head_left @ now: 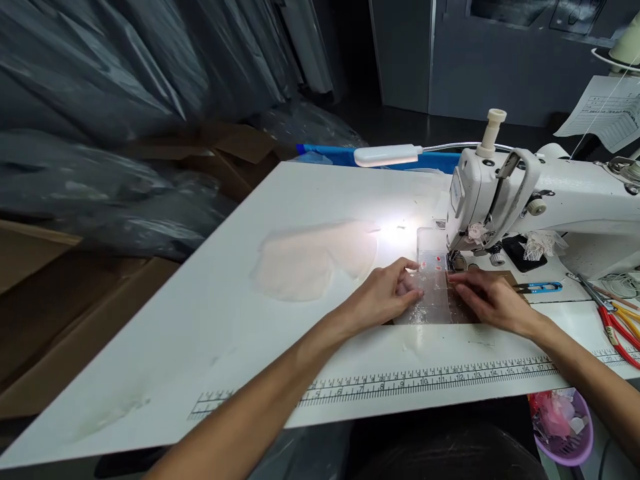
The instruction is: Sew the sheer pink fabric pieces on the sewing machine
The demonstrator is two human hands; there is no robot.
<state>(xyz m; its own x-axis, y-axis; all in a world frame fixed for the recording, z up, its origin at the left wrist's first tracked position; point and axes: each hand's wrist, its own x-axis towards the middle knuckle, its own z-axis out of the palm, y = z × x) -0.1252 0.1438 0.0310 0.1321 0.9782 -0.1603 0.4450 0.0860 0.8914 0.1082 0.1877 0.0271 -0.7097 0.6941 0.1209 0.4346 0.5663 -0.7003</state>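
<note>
My left hand [387, 293] rests by the left side of a clear plastic plate [433, 303] with small red marks. Its thumb and index finger are apart, and the other fingers curl under the palm. Just right of the presser foot [451, 261] my right hand [493, 300] has its thumb and fingers drawn together; whatever they hold is too small to name. A white sewing machine [467, 193] stands over the plate. Pale, sheer fabric [300, 260] lies spread on the white table [200, 347] to the left of my left hand.
Blue thread snips [540, 287] and red-handled scissors [613, 327] lie on the right. A lit lamp [385, 156] hangs behind. Printed ruler marks [425, 380] run along the table's front edge. Below is a purple basket [570, 453]; cardboard boxes [100, 327] stand left.
</note>
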